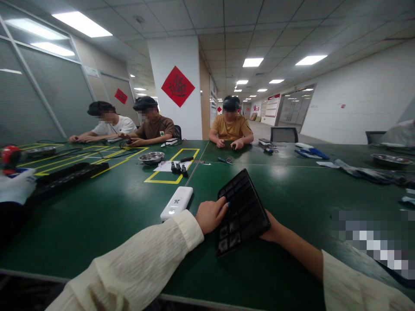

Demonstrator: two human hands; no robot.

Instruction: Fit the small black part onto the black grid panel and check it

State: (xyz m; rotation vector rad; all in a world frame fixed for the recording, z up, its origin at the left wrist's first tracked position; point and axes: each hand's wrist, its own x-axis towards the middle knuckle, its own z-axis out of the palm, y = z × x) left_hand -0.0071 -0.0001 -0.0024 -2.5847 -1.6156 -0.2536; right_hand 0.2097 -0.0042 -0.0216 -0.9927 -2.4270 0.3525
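I hold a black plastic grid tray (241, 207) tilted up off the green table (113, 216), in front of me. My left hand (210, 214) grips its left edge, fingers curled onto the compartments. My right hand (271, 231) sits behind the tray's right edge, mostly hidden by it, and supports it. A white power bank (177, 203) marked "26" lies flat just left of my left hand. Both my sleeves are cream-coloured.
Three people sit at the far side working with their hands. A metal bowl (151, 157), small black parts (179, 168) inside a yellow tape rectangle, a long black tray (61, 175) at left, blue gloves (311, 152) and another bowl (391, 160) at right lie on the table.
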